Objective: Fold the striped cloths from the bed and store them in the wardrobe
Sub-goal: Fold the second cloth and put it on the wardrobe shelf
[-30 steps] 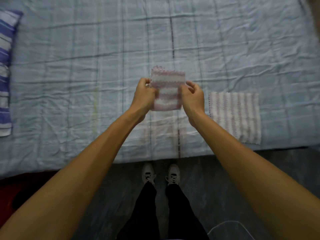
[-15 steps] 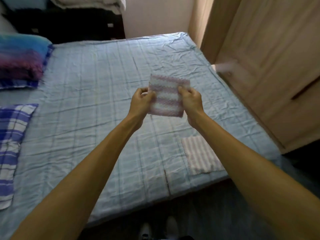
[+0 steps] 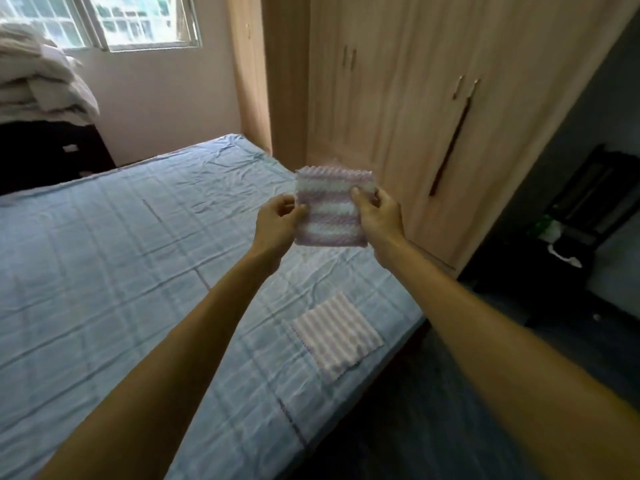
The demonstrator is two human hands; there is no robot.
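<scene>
We hold the folded striped cloth [image 3: 329, 206] in the air between both hands, with the left hand [image 3: 276, 226] pinching its left edge and the right hand [image 3: 378, 216] pinching its right edge, each closed on the fabric with thumb in front. The cloth hangs flat and upright, its stripes running across, above the blue checked bedsheet [image 3: 104, 258]. A second striped cloth [image 3: 337, 336] lies unfolded on the sheet below and slightly right of the right forearm, close to the near bed corner. The wooden wardrobe [image 3: 433, 109] stands beyond the hands and to their right; its doors appear closed apart from a dark gap along one door edge [image 3: 449, 150]. We judge the step in hand to be carrying this folded piece to the wardrobe. To do it well, we keep both pinches firm and level so the layers do not slip apart, then pass the cloth to one hand before reaching for a door handle [image 3: 465, 86]. The remaining cloth on the bed is not yet folded.
</scene>
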